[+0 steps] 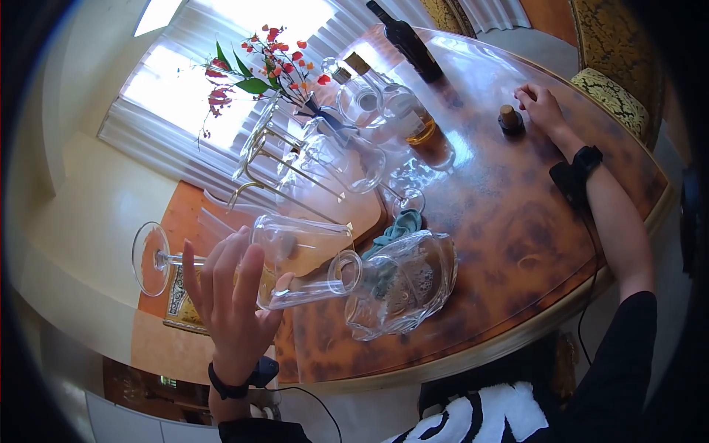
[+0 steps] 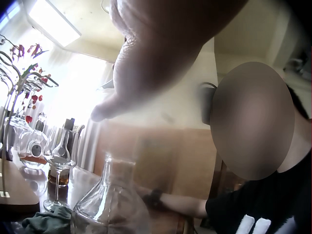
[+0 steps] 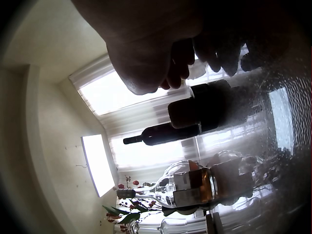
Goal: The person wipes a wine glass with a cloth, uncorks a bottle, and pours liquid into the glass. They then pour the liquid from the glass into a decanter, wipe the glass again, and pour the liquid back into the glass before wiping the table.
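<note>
My left hand (image 1: 233, 303) holds a clear stemmed glass on its side, the foot (image 1: 151, 258) out to the left and the bowl (image 1: 303, 240) toward a glass decanter (image 1: 406, 295). The fingers are fairly straight, and the exact contact is hidden. In the left wrist view, the decanter (image 2: 109, 209) stands upright below the hand (image 2: 151, 63). My right hand (image 1: 543, 111) rests on the table with loosely bent fingers, beside a dark stopper with a cork top (image 1: 509, 119). The right wrist view shows the hand (image 3: 151, 44) near the stopper (image 3: 202, 107).
A green cloth (image 1: 399, 229) lies beside the decanter. Behind are a metal glass rack (image 1: 277, 166), another stemmed glass (image 1: 362, 166), a bottle with amber liquid (image 1: 417, 122), a dark bottle (image 1: 410, 48) and red flowers (image 1: 281, 63). The table edge (image 1: 473, 343) curves along the front.
</note>
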A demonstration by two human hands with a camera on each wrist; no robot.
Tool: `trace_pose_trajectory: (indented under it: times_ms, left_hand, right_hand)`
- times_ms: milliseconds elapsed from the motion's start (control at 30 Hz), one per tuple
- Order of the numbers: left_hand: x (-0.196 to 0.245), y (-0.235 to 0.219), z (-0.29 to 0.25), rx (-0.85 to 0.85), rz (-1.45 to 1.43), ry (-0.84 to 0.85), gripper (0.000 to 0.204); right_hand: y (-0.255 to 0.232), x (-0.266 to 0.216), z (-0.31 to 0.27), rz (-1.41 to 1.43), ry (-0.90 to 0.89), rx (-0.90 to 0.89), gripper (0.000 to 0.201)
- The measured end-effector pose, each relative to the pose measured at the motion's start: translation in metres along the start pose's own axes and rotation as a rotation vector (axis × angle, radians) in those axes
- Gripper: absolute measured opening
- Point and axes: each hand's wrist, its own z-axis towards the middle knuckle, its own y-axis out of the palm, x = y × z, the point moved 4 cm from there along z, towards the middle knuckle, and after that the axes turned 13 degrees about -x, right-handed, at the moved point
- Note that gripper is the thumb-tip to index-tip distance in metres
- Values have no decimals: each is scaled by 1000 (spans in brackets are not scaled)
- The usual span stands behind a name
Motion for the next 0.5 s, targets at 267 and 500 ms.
trace_pose_trajectory:
  times_ms: [267, 500]
  left_hand:
    - [-1, 1, 3, 0, 96, 26, 80]
    - [-3, 4, 2, 4, 120, 32, 77]
  right_hand:
    - [0, -4, -2, 17, 28, -16, 29]
    - [1, -1, 0, 35, -3, -15, 28]
